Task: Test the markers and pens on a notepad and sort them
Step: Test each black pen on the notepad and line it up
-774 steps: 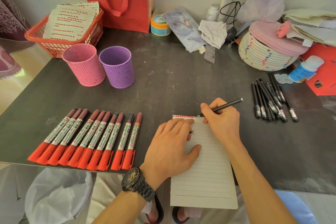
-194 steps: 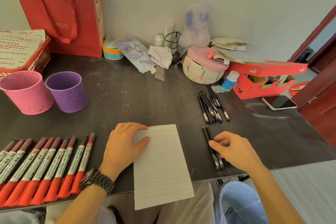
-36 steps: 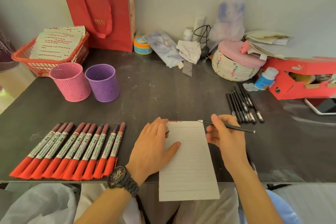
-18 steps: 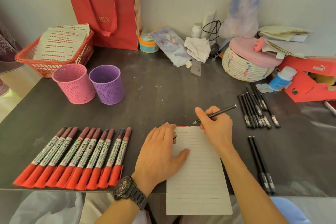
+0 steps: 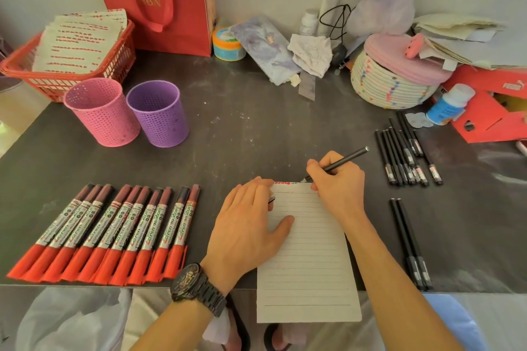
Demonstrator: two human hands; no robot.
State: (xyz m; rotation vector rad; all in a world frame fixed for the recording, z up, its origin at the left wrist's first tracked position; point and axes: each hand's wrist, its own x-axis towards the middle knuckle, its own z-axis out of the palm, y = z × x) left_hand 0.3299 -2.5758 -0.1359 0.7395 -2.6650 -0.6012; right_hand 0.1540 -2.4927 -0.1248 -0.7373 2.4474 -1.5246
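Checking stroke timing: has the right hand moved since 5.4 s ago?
Yes. The right hand went left, from the two black pens beside the notepad to its top edge, gripping a black pen.

The dark surface (image 5: pixel 256 128) carries a row of red markers (image 5: pixel 114 225) near left, a pink cup (image 5: pixel 102 114) and purple cup (image 5: pixel 159 114) beyond them, the notepad (image 5: pixel 308 265) hanging over the near edge in the middle, a cluster of black pens (image 5: pixel 405 157) at right, and two more pens (image 5: pixel 407 242) nearer
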